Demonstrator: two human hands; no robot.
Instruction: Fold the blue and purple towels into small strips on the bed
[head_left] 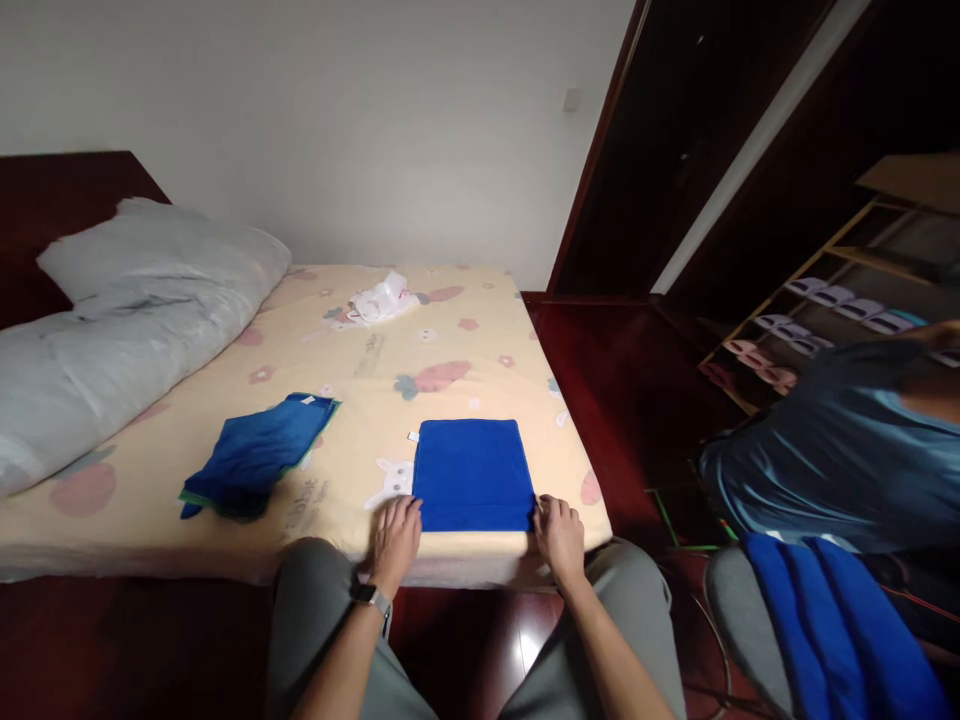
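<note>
A blue towel [474, 470] lies flat on the bed's near edge, folded into a rough square. A small white tag sticks out from its upper left side. At the towel's lower left corner, my left hand [397, 540] has its fingers curled on the edge; a watch is on that wrist. My right hand [559, 535] pinches the lower right corner with bent fingers. Further left lies a crumpled stack of blue cloths [259, 455] with green edging and a white tag, apart from both hands.
The bed [480, 320] has a patterned yellow sheet. A white plastic bag [382, 298] and a grey wrapped bundle [150, 310] lie on it. At right are a person in a blue shirt [817, 450], blue cloths [840, 620] and a slipper rack [832, 260].
</note>
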